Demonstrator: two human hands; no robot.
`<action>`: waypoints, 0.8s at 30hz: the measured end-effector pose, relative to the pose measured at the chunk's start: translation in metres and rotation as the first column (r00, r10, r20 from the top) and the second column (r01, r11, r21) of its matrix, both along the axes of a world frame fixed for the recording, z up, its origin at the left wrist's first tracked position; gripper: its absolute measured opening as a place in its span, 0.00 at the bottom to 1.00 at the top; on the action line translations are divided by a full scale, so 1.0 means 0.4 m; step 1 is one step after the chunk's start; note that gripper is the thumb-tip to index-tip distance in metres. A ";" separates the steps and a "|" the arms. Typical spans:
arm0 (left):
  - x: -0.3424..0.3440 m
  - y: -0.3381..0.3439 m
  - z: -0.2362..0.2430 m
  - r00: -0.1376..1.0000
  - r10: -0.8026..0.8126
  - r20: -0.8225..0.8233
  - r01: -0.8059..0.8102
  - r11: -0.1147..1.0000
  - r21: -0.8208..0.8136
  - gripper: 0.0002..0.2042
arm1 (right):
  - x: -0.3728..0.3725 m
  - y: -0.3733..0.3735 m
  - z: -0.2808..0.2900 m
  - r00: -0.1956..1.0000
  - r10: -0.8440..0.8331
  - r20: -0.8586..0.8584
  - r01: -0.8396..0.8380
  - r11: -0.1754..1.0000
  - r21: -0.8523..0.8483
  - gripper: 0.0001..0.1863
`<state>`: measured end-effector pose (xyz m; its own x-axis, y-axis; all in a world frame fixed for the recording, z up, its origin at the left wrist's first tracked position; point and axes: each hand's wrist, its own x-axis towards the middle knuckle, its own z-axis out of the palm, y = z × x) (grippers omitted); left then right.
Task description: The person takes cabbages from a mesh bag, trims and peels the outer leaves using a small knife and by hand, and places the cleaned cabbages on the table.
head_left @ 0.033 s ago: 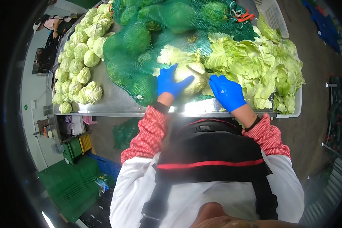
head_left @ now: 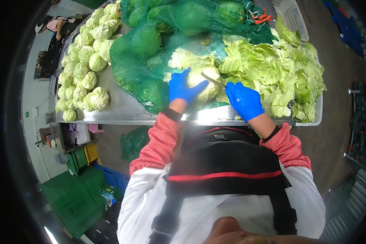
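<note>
The cabbage (head_left: 210, 91) lies against spread left fingers (head_left: 199, 88), beside right fingers (head_left: 232, 89) clenching a knife (head_left: 211, 79).

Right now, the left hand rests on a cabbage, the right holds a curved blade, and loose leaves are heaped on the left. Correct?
No: the head view shows the loose leaves heaped on the right. The left hand and right hand are correctly described.

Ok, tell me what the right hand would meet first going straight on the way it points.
Most likely the pale cabbage that the left hand steadies. The knife in the right hand appears across it, though depth is hard to judge.
</note>
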<state>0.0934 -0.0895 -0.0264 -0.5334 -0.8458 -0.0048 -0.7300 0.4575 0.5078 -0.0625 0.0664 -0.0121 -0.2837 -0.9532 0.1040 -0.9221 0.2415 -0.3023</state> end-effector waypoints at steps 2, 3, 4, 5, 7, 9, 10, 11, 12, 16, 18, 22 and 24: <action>-0.015 0.002 0.008 0.999 0.009 0.031 -0.009 1.000 0.013 0.40 | -0.016 0.004 -0.045 0.999 0.028 -0.034 -0.032 0.989 -0.142 0.05; -0.018 0.002 0.011 1.000 0.013 0.026 -0.013 1.000 0.021 0.40 | -0.026 -0.002 -0.057 0.999 -0.008 -0.046 0.003 0.993 -0.119 0.05; -0.021 0.002 0.013 1.000 0.018 0.022 -0.018 0.999 0.030 0.40 | -0.035 -0.011 -0.069 0.997 -0.043 -0.059 0.038 0.995 -0.096 0.06; -0.022 0.001 0.010 1.000 0.020 0.020 -0.020 0.999 0.030 0.40 | -0.041 -0.018 -0.085 0.997 -0.041 -0.062 0.035 0.995 -0.096 0.06; -0.026 -0.004 0.001 0.999 0.030 0.012 -0.030 0.999 0.043 0.41 | -0.055 -0.040 -0.102 0.976 -0.051 0.210 0.093 0.977 -0.194 0.09; -0.019 0.010 0.001 1.000 -0.010 -0.003 0.010 1.000 -0.005 0.41 | -0.098 -0.071 -0.089 0.947 -0.162 0.277 0.205 0.970 -0.132 0.11; -0.007 0.015 -0.003 0.999 -0.052 -0.012 0.052 0.997 -0.053 0.41 | -0.106 -0.086 -0.064 0.900 -0.275 0.338 0.313 0.948 -0.061 0.13; 0.006 0.018 -0.011 0.999 -0.012 -0.035 0.012 1.000 -0.011 0.40 | -0.104 -0.098 -0.030 0.908 -0.253 0.334 0.245 0.967 0.065 0.17; 0.010 0.015 -0.014 0.999 -0.008 -0.038 0.007 1.000 -0.011 0.40 | -0.085 -0.106 -0.021 0.910 -0.249 0.332 0.241 0.968 0.065 0.17; 0.012 0.003 -0.047 0.979 -0.126 -0.160 0.117 0.991 -0.065 0.40 | -0.016 -0.141 0.014 0.985 -0.068 0.160 0.068 0.998 0.008 0.29; 0.014 0.009 -0.053 0.936 -0.190 -0.295 0.210 0.977 0.039 0.40 | -0.031 -0.175 0.011 0.983 -0.001 0.184 0.000 1.000 0.007 0.25; 0.029 0.048 -0.045 0.901 -0.216 -0.376 0.239 0.971 0.015 0.41 | -0.077 -0.215 -0.042 0.984 0.061 0.169 -0.067 0.997 0.029 0.13; 0.041 0.066 -0.038 0.866 -0.255 -0.429 0.271 0.962 -0.024 0.41 | -0.135 -0.238 -0.136 0.997 0.023 0.069 -0.027 0.998 0.058 0.15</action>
<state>0.1097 -0.0631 -0.0417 -0.6932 -0.6777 0.2453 -0.2957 0.5779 0.7607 -0.1167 -0.0289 -0.0664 -0.2639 -0.9641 0.0292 -0.9059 0.2374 -0.3508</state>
